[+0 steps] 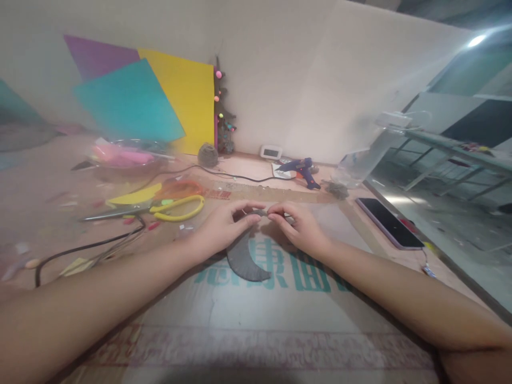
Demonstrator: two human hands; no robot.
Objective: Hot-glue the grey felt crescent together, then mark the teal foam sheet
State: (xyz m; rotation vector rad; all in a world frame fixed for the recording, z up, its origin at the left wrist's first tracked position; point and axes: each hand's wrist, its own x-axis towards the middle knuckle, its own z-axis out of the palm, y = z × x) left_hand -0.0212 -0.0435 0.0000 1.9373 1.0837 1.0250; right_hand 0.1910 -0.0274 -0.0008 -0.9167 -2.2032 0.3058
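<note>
A dark grey crescent (pixel 245 261), its surface finely streaked, hangs or lies in front of me with its lower tip pointing right. My left hand (pixel 234 224) pinches its upper part between thumb and fingers. At the crescent's upper tip, the thumb and fingertips of my right hand (pixel 300 226) are closed too, almost meeting the left thumb. A small dark bit shows behind the right fingers; I cannot tell what it is. Below both hands lies a board with green characters (pixel 308 274).
Yellow-handled scissors (pixel 178 208) and a black cable (pixel 88 248) lie left. Behind my hands are a blue glue gun (pixel 302 172), a grey yarn ball (pixel 208 154) and a small white display (pixel 271 152). A phone (pixel 390 223) sits right. Coloured sheets (pixel 196 101) lean on the wall.
</note>
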